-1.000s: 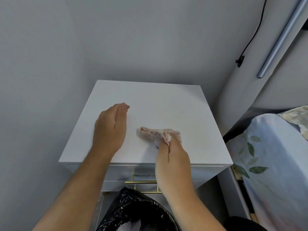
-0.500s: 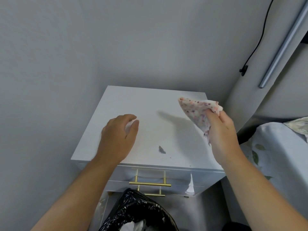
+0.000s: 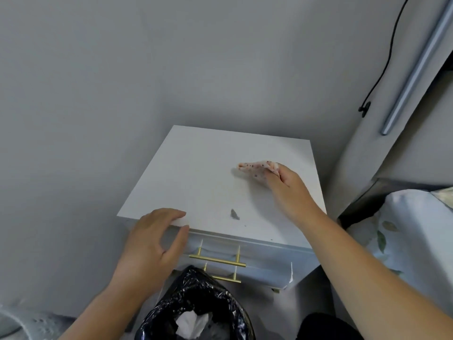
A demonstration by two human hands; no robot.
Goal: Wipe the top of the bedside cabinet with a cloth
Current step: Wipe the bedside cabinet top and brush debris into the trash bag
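Observation:
The white bedside cabinet [image 3: 196, 173] stands in a corner, its flat top facing me. My right hand [image 3: 289, 190] grips a speckled pink-and-white cloth [image 3: 257, 169] and presses it on the right half of the top. A small grey clump of dust [image 3: 234, 214] lies near the front edge, apart from the cloth. My left hand [image 3: 152, 241] is cupped at the front left edge of the top, fingers apart, holding nothing.
A bin lined with a black bag [image 3: 196, 305] stands right below the cabinet front, white paper inside. Gold drawer handles [image 3: 217, 260] stick out above it. A bed with leaf-print bedding [image 3: 402, 241] is at the right. Grey walls close in at the back and left.
My right hand brought the cloth down from the air onto the top's right side. My left hand slid back from the top to its front left edge. The view moved further from the cabinet.

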